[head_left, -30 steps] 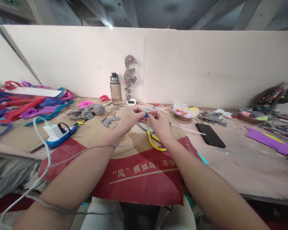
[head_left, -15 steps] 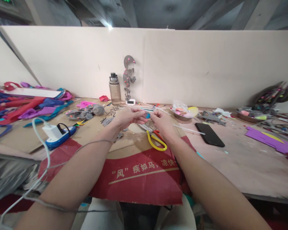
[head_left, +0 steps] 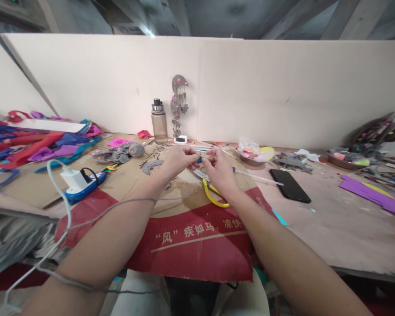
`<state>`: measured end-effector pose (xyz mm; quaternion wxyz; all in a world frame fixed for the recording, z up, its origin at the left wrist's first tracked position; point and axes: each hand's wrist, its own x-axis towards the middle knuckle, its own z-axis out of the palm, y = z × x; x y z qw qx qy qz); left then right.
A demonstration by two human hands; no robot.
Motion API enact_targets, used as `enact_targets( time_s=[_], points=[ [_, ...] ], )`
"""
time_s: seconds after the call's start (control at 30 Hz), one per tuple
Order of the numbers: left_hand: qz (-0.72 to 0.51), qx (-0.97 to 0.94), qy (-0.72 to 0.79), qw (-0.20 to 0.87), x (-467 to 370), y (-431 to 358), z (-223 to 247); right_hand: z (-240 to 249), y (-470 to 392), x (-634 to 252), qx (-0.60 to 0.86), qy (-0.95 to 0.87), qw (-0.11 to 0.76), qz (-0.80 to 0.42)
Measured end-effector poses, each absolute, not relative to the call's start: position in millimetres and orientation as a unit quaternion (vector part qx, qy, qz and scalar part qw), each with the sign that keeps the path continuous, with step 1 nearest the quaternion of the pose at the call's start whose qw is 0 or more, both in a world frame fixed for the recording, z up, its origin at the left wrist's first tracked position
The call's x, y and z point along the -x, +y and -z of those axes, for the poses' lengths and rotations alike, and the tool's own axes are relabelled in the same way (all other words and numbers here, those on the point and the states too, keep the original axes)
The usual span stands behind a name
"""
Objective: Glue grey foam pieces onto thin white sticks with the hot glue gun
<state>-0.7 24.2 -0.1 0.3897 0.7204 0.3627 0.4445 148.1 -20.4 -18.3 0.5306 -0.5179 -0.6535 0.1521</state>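
Observation:
A small blue piece is pinched between my two hands above the cardboard sheet. My left hand has its fingers closed on the piece from the left. From the right, the fingertips of my right hand meet it. Grey yarn runs across my left forearm toward the hands. Below my right hand lie yellow-handled scissors, partly covered by it. A grey crescent piece rests on the cardboard beside my left wrist.
A black phone and a clear stick lie at the right. Behind stand a bottle and a small white clock. The blue power strip, a yarn ball and coloured felt strips are at the left.
My fingers have drawn in around the blue piece, which now shows less. The grey yarn extends farther right, and the view has shifted slightly.

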Motion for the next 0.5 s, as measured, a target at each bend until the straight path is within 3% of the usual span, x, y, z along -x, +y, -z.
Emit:
enact_targets(
  time_s=[0.33, 0.5],
  points=[
    [-0.494, -0.651, 0.376, 0.437, 2.2, 25.7, -5.2, 21.7, -13.9, -153.7, 0.503, -0.625, 0.555, -0.219],
    [-0.524, -0.655, 0.39, 0.38, 7.8, 32.3, -4.1, 17.5, -21.1, -151.1, 0.515, -0.636, 0.525, -0.233]
  ],
)
